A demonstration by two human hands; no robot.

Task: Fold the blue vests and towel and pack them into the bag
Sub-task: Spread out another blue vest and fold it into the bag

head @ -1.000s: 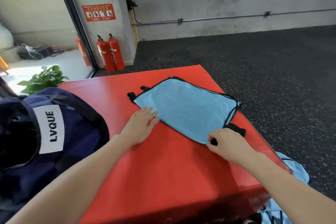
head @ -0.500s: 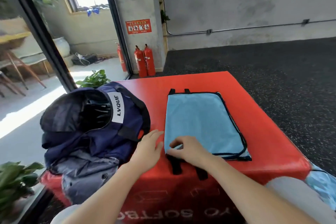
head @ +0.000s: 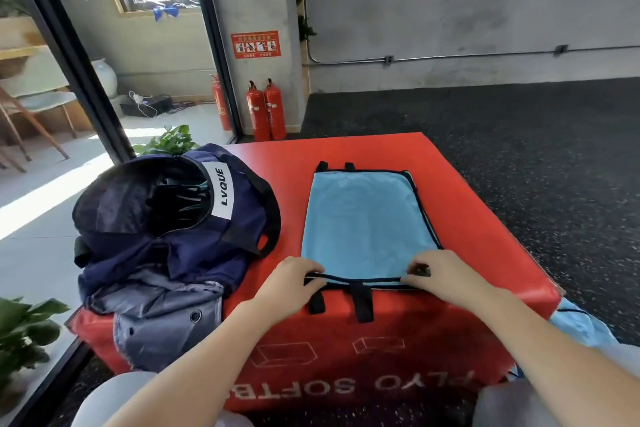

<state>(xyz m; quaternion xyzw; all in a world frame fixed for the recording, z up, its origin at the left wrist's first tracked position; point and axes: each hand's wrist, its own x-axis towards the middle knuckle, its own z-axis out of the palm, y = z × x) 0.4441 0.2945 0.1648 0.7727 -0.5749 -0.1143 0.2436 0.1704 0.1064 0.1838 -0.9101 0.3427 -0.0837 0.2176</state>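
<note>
A light blue vest [head: 363,222] with black trim lies flat on the red soft box [head: 485,225], its black straps hanging over the near edge. My left hand [head: 291,282] pinches the vest's near left corner. My right hand [head: 440,274] pinches the near right corner. The navy bag [head: 166,218] marked LVQUE stands open on the box's left side, dark items inside. More light blue cloth [head: 581,326] lies on the floor at the box's right.
A grey garment [head: 162,319] drapes over the box's near left corner under the bag. Red fire extinguishers [head: 266,111] stand by the pillar behind. Green plants [head: 24,329] sit at the left by a glass wall. Dark speckled floor surrounds the box.
The vest has been turned so its strapped edge faces me. My hands moved apart from the left corner and now each holds one near corner. The view shifted slightly.
</note>
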